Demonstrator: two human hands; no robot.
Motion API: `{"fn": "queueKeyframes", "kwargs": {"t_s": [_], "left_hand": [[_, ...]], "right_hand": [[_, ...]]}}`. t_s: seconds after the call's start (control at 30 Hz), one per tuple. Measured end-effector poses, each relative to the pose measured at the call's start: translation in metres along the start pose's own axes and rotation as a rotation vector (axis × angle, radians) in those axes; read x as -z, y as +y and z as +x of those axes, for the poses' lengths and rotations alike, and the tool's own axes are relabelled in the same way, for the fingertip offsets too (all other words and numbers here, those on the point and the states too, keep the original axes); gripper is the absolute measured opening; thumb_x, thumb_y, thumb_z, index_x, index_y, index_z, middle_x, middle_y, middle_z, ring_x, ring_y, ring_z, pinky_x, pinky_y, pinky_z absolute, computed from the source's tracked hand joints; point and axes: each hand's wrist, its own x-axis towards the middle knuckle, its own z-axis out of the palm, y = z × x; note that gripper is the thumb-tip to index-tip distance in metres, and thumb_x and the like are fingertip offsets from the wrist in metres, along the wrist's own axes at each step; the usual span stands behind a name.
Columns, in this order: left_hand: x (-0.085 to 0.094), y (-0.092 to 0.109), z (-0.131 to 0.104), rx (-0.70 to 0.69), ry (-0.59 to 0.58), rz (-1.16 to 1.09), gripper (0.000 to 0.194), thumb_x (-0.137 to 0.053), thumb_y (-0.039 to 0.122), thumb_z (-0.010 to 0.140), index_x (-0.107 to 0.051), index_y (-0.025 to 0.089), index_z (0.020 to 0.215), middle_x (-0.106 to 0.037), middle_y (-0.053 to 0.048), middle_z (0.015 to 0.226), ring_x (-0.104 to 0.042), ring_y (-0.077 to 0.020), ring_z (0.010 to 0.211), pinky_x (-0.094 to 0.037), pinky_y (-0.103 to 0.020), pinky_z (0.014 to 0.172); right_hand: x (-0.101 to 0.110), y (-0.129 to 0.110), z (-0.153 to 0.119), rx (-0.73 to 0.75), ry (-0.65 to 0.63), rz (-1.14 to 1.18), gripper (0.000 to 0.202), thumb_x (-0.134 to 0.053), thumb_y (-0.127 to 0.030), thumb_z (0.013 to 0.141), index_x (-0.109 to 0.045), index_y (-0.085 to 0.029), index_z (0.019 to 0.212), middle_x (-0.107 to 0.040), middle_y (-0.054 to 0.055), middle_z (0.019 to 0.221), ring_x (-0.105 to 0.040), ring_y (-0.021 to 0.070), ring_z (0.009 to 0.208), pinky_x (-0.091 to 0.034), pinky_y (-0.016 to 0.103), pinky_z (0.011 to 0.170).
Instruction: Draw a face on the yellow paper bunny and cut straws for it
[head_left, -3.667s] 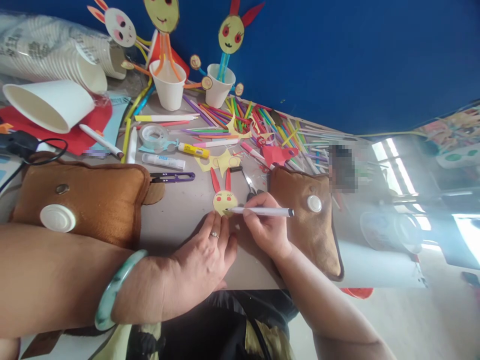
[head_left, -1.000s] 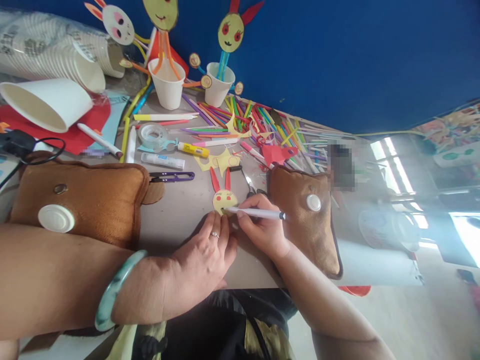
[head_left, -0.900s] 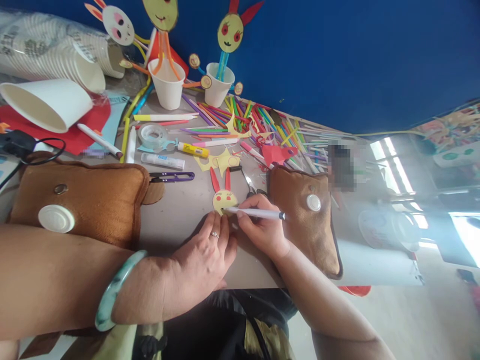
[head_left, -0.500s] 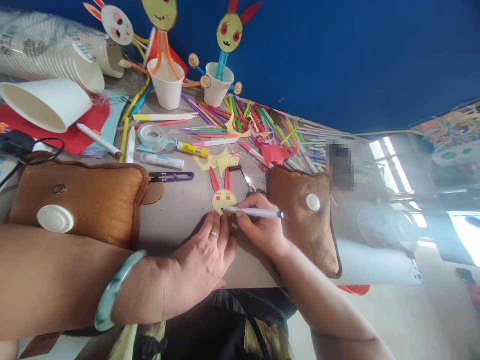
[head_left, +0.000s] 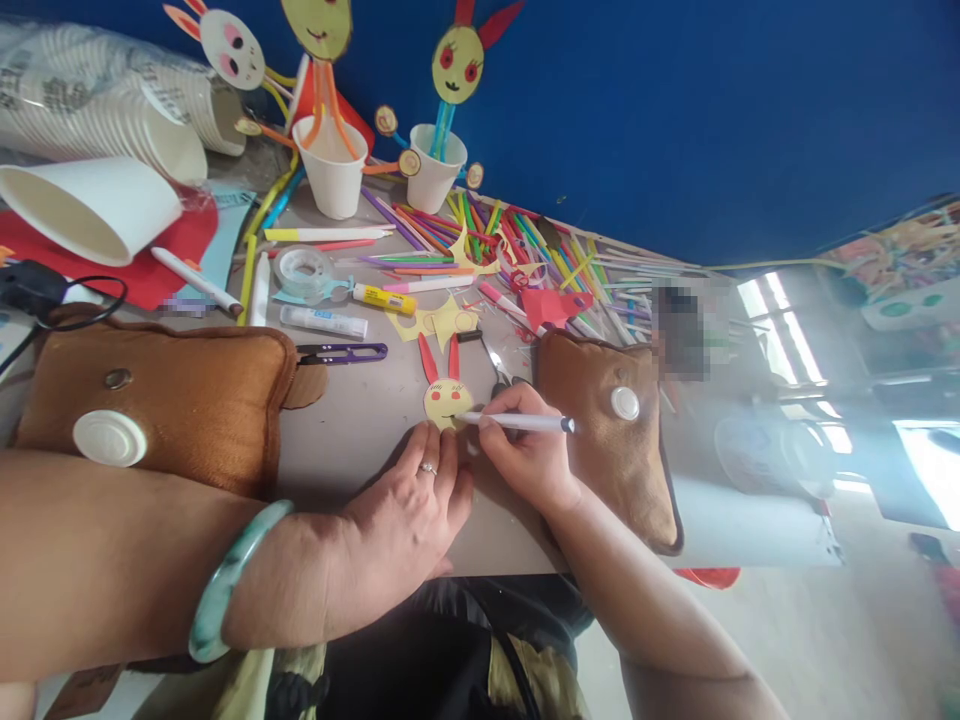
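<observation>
Right near the front edge of the desk (head_left: 360,420), about in the middle, lies a little paper bunny (head_left: 447,398). Its round face is yellow, with two red cheeks, small dark marks for eyes and mouth, and two long red ears that point toward the back edge. The left hand (head_left: 409,510) lies flat, fingers spread a little, and its fingertips press down on the bunny's bottom edge. The right hand (head_left: 529,455) has its fingers pinched around a thin white pen (head_left: 517,422), and the pen's tip touches the bunny's face.

Just behind the right hand lie scissors (head_left: 495,365), partly hidden by it. A brown cushion (head_left: 180,400) sits at the left side of the desk, and another brown cushion (head_left: 622,450) sits at the right, close by the right hand. Farther back are a purple snipper (head_left: 341,352), a glue stick (head_left: 324,322), a tape roll (head_left: 306,270), lots of colored straws (head_left: 517,245), and paper cups (head_left: 330,170) with paper animals in them near the back edge.
</observation>
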Motion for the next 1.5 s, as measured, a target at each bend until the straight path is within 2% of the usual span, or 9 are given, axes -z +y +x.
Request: {"fn": "queueKeyframes", "kwargs": {"t_s": [0.33, 0.5, 0.97, 1.5], "left_hand": [[0.0044, -0.0005, 0.0017, 0.011, -0.032, -0.024, 0.088, -0.056, 0.068, 0.077, -0.05, 0.003, 0.136, -0.047, -0.035, 0.139, -0.048, -0.0469, 0.127, -0.026, -0.06, 0.107], [0.0036, -0.0012, 0.0002, 0.012, -0.027, -0.04, 0.086, -0.056, 0.068, 0.078, -0.049, 0.005, 0.137, -0.047, -0.031, 0.14, -0.048, -0.0448, 0.128, -0.026, -0.059, 0.109], [0.0016, -0.0017, 0.0002, -0.015, -0.028, -0.017, 0.087, -0.053, 0.067, 0.08, -0.047, 0.003, 0.138, -0.047, -0.031, 0.14, -0.047, -0.044, 0.128, -0.025, -0.059, 0.109], [0.0044, 0.0002, 0.0003, -0.001, -0.033, 0.008, 0.088, -0.053, 0.068, 0.08, -0.046, 0.003, 0.139, -0.048, -0.03, 0.14, -0.046, -0.0432, 0.13, -0.026, -0.056, 0.109]], "right_hand": [[0.0001, 0.0, 0.0009, -0.025, 0.032, 0.015, 0.011, -0.057, -0.013, 0.074, -0.05, -0.021, 0.069, -0.053, -0.005, 0.055, -0.046, 0.0092, 0.047, -0.038, 0.022, 0.046], [0.0011, -0.0025, 0.0014, -0.037, 0.07, 0.048, 0.011, -0.056, -0.016, 0.076, -0.05, -0.022, 0.069, -0.055, -0.004, 0.055, -0.05, 0.0108, 0.047, -0.04, 0.023, 0.046], [0.0003, -0.0016, -0.0005, -0.003, -0.051, 0.022, 0.008, -0.059, -0.016, 0.076, -0.054, -0.021, 0.072, -0.059, -0.004, 0.059, -0.05, 0.009, 0.047, -0.041, 0.022, 0.046], [0.0005, -0.0014, -0.0012, -0.017, -0.084, 0.01, 0.007, -0.06, -0.019, 0.077, -0.056, -0.021, 0.073, -0.059, -0.004, 0.06, -0.05, 0.009, 0.047, -0.041, 0.021, 0.046]]}}
